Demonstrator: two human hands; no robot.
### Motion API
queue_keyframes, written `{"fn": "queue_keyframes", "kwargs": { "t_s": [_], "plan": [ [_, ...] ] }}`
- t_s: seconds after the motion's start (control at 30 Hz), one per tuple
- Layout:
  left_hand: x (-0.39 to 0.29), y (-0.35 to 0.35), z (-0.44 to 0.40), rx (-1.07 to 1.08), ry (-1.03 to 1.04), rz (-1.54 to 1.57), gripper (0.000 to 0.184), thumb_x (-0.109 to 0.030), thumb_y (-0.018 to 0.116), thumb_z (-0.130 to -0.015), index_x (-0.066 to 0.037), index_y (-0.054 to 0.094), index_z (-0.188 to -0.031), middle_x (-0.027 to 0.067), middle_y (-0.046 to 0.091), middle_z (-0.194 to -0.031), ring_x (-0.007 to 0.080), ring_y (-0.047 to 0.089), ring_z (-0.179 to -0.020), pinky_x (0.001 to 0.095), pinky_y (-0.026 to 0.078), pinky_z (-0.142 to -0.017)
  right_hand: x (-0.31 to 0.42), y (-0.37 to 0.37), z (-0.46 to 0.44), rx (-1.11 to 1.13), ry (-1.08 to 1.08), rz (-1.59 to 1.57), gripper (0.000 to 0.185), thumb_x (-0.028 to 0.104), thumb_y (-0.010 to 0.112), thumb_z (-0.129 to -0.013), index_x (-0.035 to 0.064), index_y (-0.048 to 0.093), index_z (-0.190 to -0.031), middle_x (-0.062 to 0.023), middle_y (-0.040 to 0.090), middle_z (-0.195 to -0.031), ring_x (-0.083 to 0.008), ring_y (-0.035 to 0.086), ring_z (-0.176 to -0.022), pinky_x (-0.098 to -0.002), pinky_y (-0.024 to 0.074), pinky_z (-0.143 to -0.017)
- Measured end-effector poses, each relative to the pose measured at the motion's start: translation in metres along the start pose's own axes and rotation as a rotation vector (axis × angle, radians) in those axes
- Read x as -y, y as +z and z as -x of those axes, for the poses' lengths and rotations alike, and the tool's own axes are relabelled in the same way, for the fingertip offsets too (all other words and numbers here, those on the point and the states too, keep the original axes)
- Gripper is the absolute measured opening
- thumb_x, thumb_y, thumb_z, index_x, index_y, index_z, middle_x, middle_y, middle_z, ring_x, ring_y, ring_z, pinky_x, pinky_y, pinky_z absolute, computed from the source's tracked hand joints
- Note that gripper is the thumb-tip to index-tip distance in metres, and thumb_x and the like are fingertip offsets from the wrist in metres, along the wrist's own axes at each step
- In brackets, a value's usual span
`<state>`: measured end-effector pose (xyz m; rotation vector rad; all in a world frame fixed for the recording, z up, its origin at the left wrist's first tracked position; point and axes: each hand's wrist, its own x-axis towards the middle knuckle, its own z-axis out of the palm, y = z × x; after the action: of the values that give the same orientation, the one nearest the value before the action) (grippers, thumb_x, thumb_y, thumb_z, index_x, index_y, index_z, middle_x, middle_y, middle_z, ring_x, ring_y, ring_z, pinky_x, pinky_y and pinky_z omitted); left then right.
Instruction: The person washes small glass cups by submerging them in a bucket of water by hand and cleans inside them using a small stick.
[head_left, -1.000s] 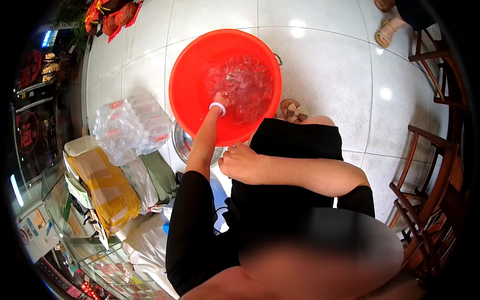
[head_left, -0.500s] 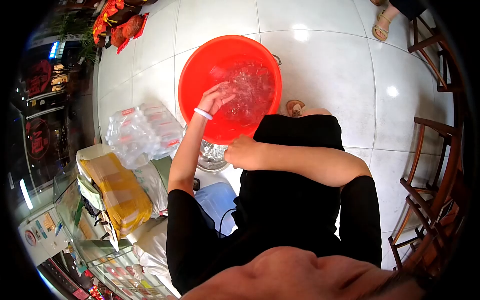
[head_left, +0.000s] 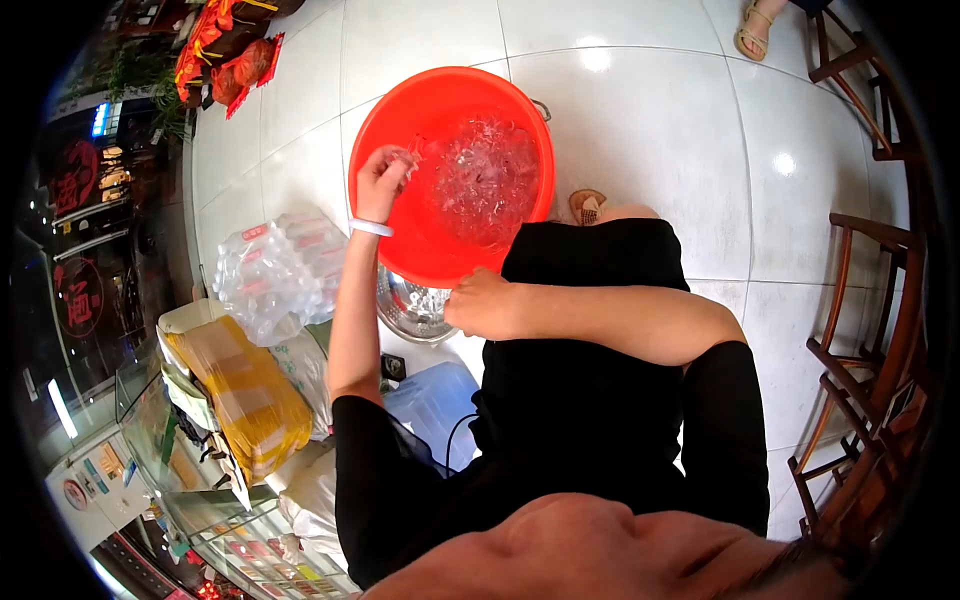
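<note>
The left hand [head_left: 380, 182], a white band [head_left: 371, 228] around its wrist, was raised over the left side of the red tub [head_left: 400, 255]. Its fingers were bent well inward, the tips close together beside something clear and glinting; whether they gripped it could not be told. The tub stood on the tiled floor [head_left: 640, 130] in front of the person, and a mass of clear pieces [head_left: 490, 180], too small to make out singly, lay inside it, mostly toward the right. The right hand [head_left: 478, 305] was at the tub's near edge, beside the person's black-clad lap, with its fingers curled under; their tips were hidden, so whether they held anything could not be told. A metal bowl [head_left: 412, 315] showed just beyond the tub's near rim, between the two forearms. To the left lay a wrapped pack of bottles [head_left: 270, 280], with a yellow parcel [head_left: 245, 400] nearer the person. Wooden chairs [head_left: 838, 355] stood along the right, well apart from the tub.
</note>
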<state>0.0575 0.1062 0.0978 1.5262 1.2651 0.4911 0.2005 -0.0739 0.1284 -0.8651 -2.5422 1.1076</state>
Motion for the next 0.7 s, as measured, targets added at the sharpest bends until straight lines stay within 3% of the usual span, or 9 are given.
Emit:
{"fn": "queue_keyframes", "kwargs": {
  "t_s": [0.07,0.13,0.23,0.3,0.4,0.5,0.53,0.6,0.7],
  "plan": [
    [0.032,0.012,-0.008,-0.079,0.020,0.046,0.019,-0.018,0.058,-0.076,-0.001,0.056,-0.083,0.0106,0.061,-0.078,0.0204,0.061,-0.064,0.0276,0.049,-0.054,-0.001,0.000,-0.002,0.020,-0.003,-0.004,0.017,0.015,0.063,-0.066,-0.0002,0.059,-0.070,-0.0143,0.061,-0.070,-0.0310,0.058,-0.074,-0.0416,0.0426,-0.059],
    [0.135,0.028,-0.021,0.304,0.041,-1.336,0.029,-0.020,0.063,-0.071,0.001,0.057,-0.091,0.0184,0.061,-0.085,0.0315,0.061,-0.076,0.0370,0.049,-0.066,0.002,0.001,-0.004,-0.010,-0.006,-0.009,0.016,0.016,0.063,-0.065,0.0006,0.059,-0.068,-0.0139,0.061,-0.070,-0.0299,0.059,-0.073,-0.0407,0.0422,-0.058],
    [0.134,0.031,-0.015,0.135,0.229,-0.912,0.038,-0.020,0.065,-0.068,0.001,0.057,-0.099,0.0234,0.059,-0.090,0.0370,0.057,-0.086,0.0415,0.045,-0.076,0.004,0.003,-0.007,-0.003,0.033,0.117,0.017,0.016,0.064,-0.065,0.0005,0.059,-0.069,-0.0138,0.060,-0.070,-0.0298,0.059,-0.071,-0.0407,0.0432,-0.057],
    [0.070,0.028,-0.019,0.186,0.012,-0.883,0.041,-0.019,0.066,-0.067,0.001,0.056,-0.102,0.0223,0.060,-0.088,0.0349,0.058,-0.084,0.0407,0.046,-0.075,0.010,0.003,-0.003,0.021,-0.035,0.038,0.017,0.016,0.064,-0.065,0.0001,0.059,-0.069,-0.0139,0.060,-0.069,-0.0303,0.059,-0.070,-0.0411,0.0439,-0.057],
    [0.029,0.009,-0.023,0.164,0.076,-0.438,0.038,-0.021,0.065,-0.068,0.001,0.057,-0.098,0.0200,0.061,-0.084,0.0322,0.060,-0.082,0.0366,0.048,-0.070,0.000,0.009,-0.004,-0.056,-0.121,0.020,0.018,0.016,0.064,-0.065,-0.0006,0.058,-0.066,-0.0150,0.059,-0.066,-0.0311,0.059,-0.066,-0.0422,0.0453,-0.055],
    [0.087,0.026,-0.027,0.392,-0.060,-0.720,0.040,-0.024,0.064,-0.068,-0.001,0.057,-0.099,0.0180,0.061,-0.090,0.0304,0.059,-0.087,0.0344,0.048,-0.072,-0.002,0.012,-0.007,-0.037,-0.066,0.009,0.018,0.015,0.064,-0.065,-0.0014,0.057,-0.064,-0.0169,0.058,-0.064,-0.0320,0.059,-0.065,-0.0430,0.0450,-0.055],
    [0.105,0.037,-0.027,0.621,-0.084,-1.564,0.042,-0.029,0.065,-0.067,-0.003,0.059,-0.098,0.0169,0.059,-0.099,0.0312,0.057,-0.092,0.0358,0.047,-0.078,-0.007,0.003,-0.008,0.002,-0.077,-0.003,0.018,0.015,0.064,-0.065,-0.0016,0.056,-0.063,-0.0172,0.058,-0.063,-0.0324,0.059,-0.065,-0.0433,0.0449,-0.055],
    [0.099,0.039,-0.010,0.385,-0.202,-1.169,0.048,-0.033,0.066,-0.063,-0.004,0.058,-0.101,0.0188,0.058,-0.100,0.0338,0.055,-0.094,0.0384,0.044,-0.083,-0.002,0.011,-0.005,-0.020,-0.014,0.107,0.023,0.018,0.064,-0.066,-0.0025,0.056,-0.074,-0.0187,0.058,-0.069,-0.0323,0.058,-0.071,-0.0429,0.0451,-0.059],
    [0.023,0.028,-0.004,0.334,0.045,-0.916,0.044,-0.028,0.063,-0.066,-0.006,0.057,-0.103,0.0196,0.061,-0.087,0.0321,0.058,-0.085,0.0374,0.046,-0.077,0.005,-0.006,0.000,0.085,-0.078,0.080,0.026,0.018,0.063,-0.067,-0.0029,0.055,-0.079,-0.0193,0.058,-0.073,-0.0330,0.058,-0.075,-0.0426,0.0447,-0.062]
  ]
}}
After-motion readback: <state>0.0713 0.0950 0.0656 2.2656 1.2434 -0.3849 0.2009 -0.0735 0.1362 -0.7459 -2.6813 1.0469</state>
